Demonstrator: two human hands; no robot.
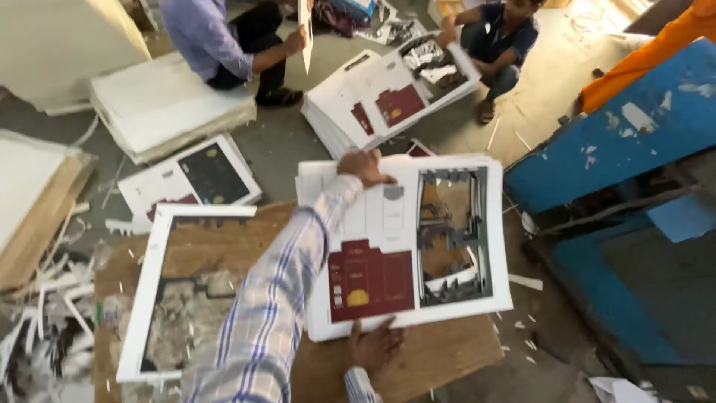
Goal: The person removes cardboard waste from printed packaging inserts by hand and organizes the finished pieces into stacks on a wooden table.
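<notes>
White card stack [447, 224] between both grips

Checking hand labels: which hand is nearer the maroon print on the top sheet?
Right. The right hand holds the sheet by its near edge just below the maroon print; the left hand is at the far edge.

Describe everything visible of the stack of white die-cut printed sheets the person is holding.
The stack of white die-cut card sheets lies flat on a brown wooden board, overhanging its far edge. The top sheet bears a maroon printed carton panel and, on its right, a cut-out window showing the wood beneath. The left hand grips the far edge; the right hand holds the near edge.
</notes>
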